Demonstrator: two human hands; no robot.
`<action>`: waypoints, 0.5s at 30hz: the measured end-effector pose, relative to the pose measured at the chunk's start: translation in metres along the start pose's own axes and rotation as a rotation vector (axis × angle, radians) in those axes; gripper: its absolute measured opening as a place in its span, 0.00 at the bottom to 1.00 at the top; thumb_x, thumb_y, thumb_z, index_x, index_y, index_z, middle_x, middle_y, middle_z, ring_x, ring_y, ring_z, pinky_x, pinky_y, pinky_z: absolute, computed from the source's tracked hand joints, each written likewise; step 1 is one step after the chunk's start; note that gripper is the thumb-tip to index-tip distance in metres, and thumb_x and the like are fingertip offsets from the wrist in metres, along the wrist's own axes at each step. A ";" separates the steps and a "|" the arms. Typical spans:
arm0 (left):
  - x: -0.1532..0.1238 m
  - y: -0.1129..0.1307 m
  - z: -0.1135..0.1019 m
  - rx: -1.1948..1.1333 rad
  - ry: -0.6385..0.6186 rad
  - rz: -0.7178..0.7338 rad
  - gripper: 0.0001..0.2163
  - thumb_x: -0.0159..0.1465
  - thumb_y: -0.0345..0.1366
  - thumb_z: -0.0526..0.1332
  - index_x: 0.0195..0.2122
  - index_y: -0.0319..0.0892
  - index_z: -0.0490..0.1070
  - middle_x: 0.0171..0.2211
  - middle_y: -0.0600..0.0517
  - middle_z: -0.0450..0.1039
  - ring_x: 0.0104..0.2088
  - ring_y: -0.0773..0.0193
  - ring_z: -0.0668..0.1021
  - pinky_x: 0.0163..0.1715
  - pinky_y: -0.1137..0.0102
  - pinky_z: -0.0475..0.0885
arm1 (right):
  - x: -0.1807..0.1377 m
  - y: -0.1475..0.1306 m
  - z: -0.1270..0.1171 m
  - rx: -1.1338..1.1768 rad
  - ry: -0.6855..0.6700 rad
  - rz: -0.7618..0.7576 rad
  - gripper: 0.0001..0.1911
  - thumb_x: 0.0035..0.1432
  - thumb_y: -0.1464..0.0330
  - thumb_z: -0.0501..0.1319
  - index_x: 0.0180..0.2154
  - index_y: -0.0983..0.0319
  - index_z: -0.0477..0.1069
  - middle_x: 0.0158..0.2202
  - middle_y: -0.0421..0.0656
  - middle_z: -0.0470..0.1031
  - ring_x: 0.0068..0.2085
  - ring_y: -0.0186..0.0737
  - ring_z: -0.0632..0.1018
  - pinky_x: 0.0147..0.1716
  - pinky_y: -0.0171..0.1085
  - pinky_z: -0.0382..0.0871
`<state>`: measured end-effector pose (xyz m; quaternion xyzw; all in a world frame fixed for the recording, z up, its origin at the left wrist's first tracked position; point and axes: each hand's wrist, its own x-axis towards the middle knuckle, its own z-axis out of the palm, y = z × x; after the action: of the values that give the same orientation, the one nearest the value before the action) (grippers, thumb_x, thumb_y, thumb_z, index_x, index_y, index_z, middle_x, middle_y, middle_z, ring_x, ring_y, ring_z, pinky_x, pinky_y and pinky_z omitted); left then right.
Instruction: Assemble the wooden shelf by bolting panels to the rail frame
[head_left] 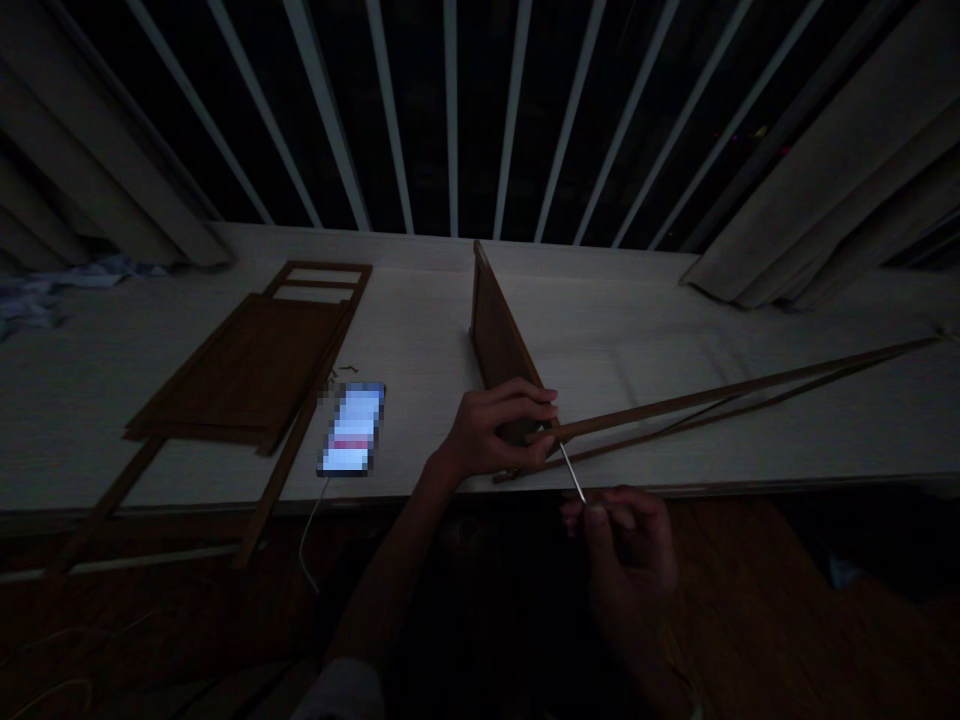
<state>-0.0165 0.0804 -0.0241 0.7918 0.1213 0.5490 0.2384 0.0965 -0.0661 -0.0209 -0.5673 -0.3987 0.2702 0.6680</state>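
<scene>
A brown wooden panel stands on its edge on the pale ledge. My left hand is closed around its near corner, where a long wooden frame meets it and stretches off to the right. In my right hand a thin metal rod is pinched between thumb and fingers. The rod slants up to the joint beside my left fingertips. Its far tip is hidden at the wood, and whether it is a hex key or a screwdriver I cannot tell.
On the left lie more wooden panels and frames, partly overhanging the ledge. Several small screw-like pieces lie near a lit phone with a cable. White bars and curtains stand behind.
</scene>
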 end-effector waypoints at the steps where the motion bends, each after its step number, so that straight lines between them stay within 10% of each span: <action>1: 0.000 0.000 0.000 -0.002 0.001 -0.001 0.12 0.49 0.30 0.64 0.36 0.38 0.72 0.39 0.46 0.74 0.40 0.65 0.78 0.37 0.72 0.75 | 0.000 0.000 0.000 0.002 0.001 -0.002 0.06 0.55 0.69 0.60 0.35 0.59 0.62 0.24 0.37 0.75 0.24 0.33 0.76 0.24 0.32 0.70; 15: 0.001 0.001 0.000 0.005 0.002 0.007 0.11 0.49 0.30 0.64 0.36 0.38 0.72 0.38 0.47 0.74 0.39 0.66 0.78 0.36 0.72 0.75 | 0.001 0.001 0.000 -0.049 0.032 -0.043 0.06 0.53 0.71 0.61 0.33 0.60 0.64 0.24 0.37 0.75 0.24 0.33 0.78 0.24 0.32 0.73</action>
<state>-0.0160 0.0803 -0.0226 0.7924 0.1203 0.5502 0.2343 0.0975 -0.0653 -0.0214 -0.5792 -0.4065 0.2368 0.6657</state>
